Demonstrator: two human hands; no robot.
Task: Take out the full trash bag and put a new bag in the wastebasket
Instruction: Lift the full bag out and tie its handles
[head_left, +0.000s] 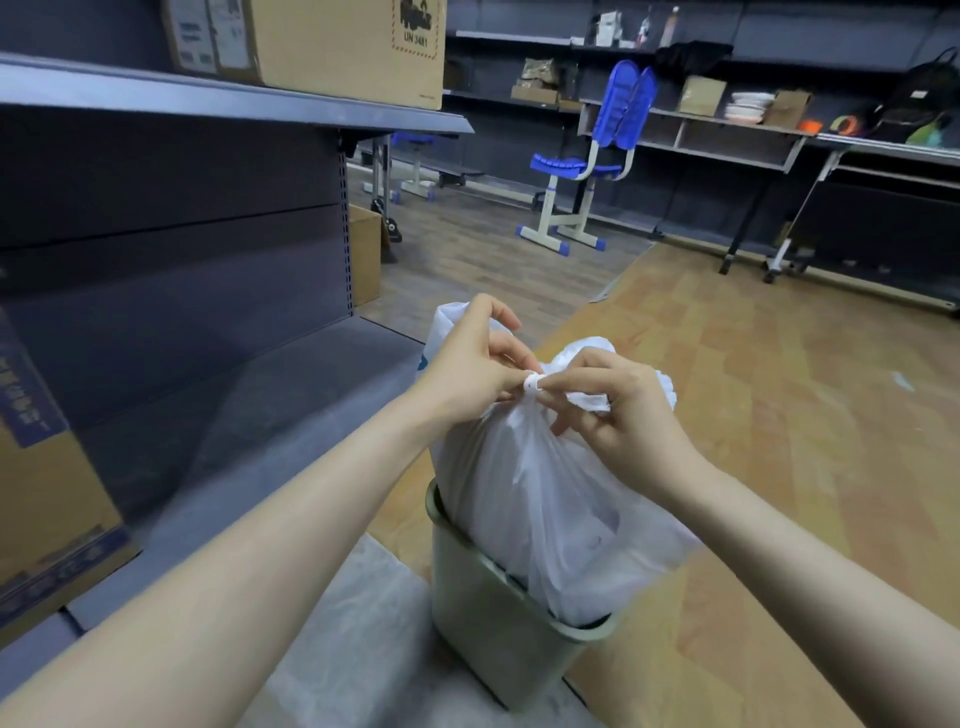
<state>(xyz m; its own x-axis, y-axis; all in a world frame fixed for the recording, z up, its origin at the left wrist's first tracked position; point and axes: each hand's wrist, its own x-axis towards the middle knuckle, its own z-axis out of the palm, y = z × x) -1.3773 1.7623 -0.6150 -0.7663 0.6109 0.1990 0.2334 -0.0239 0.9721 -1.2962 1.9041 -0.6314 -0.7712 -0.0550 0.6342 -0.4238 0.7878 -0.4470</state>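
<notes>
A full white translucent trash bag stands in a pale grey-green wastebasket on the floor. Its top is gathered into a twisted neck above the rim. My left hand pinches one side of that neck, and my right hand pinches the other side. The fingertips of both meet at a small white knot. Loose bag ends stick out behind each hand. What the bag holds is hidden.
Dark metal shelving runs along the left, close to the wastebasket, with cardboard boxes on it. A blue chair stands farther back. Shelves and a table with clutter line the far wall. Wooden floor lies to the right.
</notes>
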